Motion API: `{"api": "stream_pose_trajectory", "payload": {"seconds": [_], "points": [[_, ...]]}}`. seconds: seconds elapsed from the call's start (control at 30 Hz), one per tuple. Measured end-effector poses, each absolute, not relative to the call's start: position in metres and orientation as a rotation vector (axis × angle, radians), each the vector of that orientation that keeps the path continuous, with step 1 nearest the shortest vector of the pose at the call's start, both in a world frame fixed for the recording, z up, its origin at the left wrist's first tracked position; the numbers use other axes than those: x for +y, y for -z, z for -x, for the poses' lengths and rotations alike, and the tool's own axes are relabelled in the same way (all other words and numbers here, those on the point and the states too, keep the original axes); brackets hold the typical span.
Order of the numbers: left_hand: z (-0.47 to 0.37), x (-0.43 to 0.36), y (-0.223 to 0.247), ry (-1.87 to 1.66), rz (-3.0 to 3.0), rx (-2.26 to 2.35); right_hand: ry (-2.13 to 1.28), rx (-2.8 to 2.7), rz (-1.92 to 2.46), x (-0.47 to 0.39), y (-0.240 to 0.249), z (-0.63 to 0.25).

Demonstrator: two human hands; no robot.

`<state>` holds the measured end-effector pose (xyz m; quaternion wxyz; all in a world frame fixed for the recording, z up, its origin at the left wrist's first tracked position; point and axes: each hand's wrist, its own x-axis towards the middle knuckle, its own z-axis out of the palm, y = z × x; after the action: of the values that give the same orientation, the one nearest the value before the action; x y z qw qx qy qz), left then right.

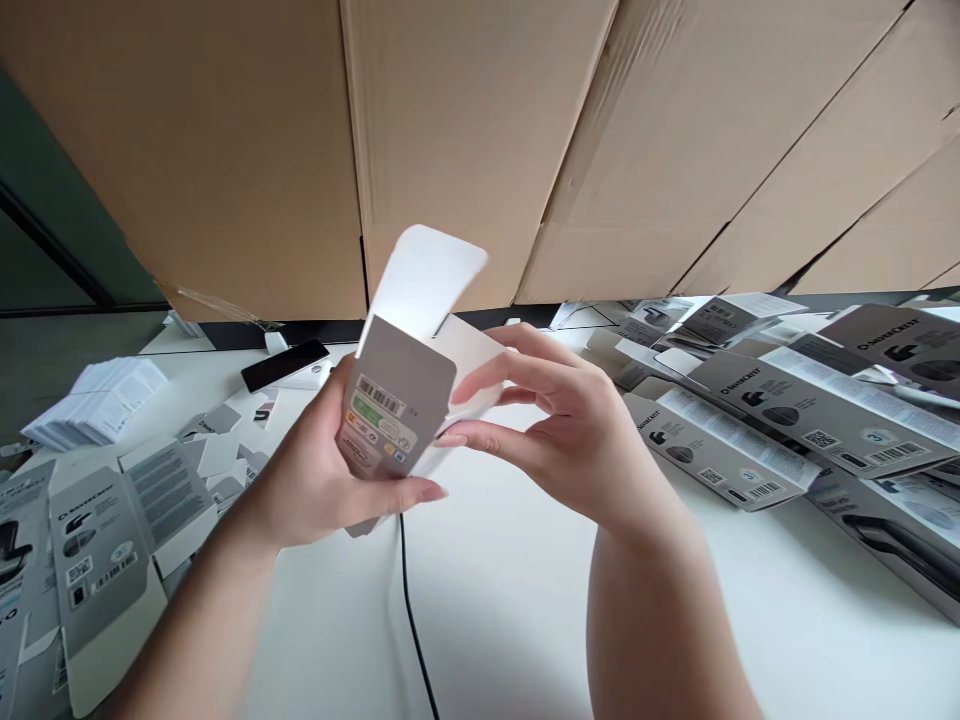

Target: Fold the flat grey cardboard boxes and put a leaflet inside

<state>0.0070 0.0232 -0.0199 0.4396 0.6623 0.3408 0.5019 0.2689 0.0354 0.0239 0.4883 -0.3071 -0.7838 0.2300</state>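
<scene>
A small grey cardboard box [401,400] is held up over the white table, tilted, its end with barcode and coloured labels facing me. A white flap [427,275] stands up from its far edge. My left hand [322,460] wraps round the box from the left, thumb along its lower front. On the right side, my right hand [555,410] pinches a white side flap [476,360] between thumb and fingers. The inside of the box is mostly hidden from this angle.
Flat grey cartons [105,540] lie at left, near a stack of white leaflets [97,400] and a black phone [285,365]. More grey boxes [810,400] pile up at right. A black cable [411,610] crosses the table [510,610]. Large brown cartons [465,130] wall off the back.
</scene>
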Motion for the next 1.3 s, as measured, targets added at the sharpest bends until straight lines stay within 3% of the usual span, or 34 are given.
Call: {"api": "stream_pose_trajectory", "payload": {"seconds": [0.27,0.37,0.57,0.8,1.03,1.17,1.3], "points": [[-0.012,0.037,0.01,-1.554,-1.256,0.962,-0.57,-1.775,0.673,0.02,-0.031,-0.26],[-0.007,0.031,0.01,-1.533,-1.544,1.117,-0.399,-1.784,0.738,0.02,-0.031,-0.259],[-0.002,0.016,0.005,-1.061,-2.419,1.397,0.166,-1.876,0.817,0.018,-0.035,-0.256],[-0.015,0.024,0.016,-1.206,-2.77,1.275,0.106,-2.079,0.931,0.014,-0.032,-0.258],[-0.009,0.029,0.013,-1.308,-2.893,1.075,-0.454,-2.142,0.816,0.002,-0.049,-0.294],[-0.012,0.025,0.014,-1.241,-2.838,1.017,-0.497,-2.192,0.873,-0.001,-0.047,-0.298],[-0.017,0.02,0.02,-1.283,-2.697,1.159,-0.324,-1.955,0.92,0.01,-0.036,-0.295]]}}
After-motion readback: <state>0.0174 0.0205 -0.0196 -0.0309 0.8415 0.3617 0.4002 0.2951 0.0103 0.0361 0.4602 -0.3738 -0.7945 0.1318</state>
